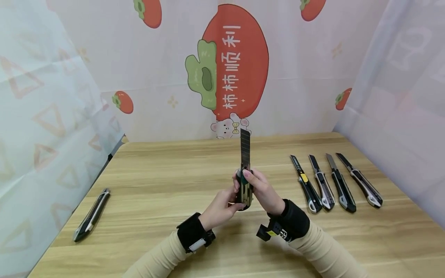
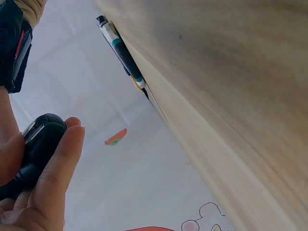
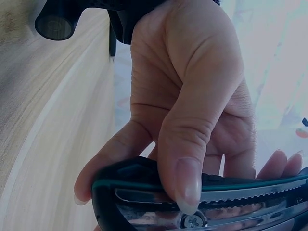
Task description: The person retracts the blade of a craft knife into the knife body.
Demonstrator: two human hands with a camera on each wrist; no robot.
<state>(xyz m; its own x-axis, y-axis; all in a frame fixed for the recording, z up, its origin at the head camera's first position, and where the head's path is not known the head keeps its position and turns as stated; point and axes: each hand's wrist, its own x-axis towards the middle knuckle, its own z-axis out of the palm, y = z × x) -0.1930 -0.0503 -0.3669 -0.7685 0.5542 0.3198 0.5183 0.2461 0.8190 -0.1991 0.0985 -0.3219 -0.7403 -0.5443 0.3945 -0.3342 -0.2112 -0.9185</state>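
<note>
Left hand [image 1: 219, 209] and right hand [image 1: 267, 192] grip 1 utility knife [image 1: 247, 194], blade [image 1: 245, 148] out; likely length-setting, next calling for steady hold.

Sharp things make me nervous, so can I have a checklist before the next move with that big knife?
1. Left grip and right grip both on the held knife: ok.
2. Nobody touching its blade: ok in the head view.
3. Blade tip pointing away from both grips: ok.
4. Blade tucked in: not ok, it's out.
5. Blade locked: cannot tell.
6. Four knives on the right tucked in: not ok, blades out.
</note>
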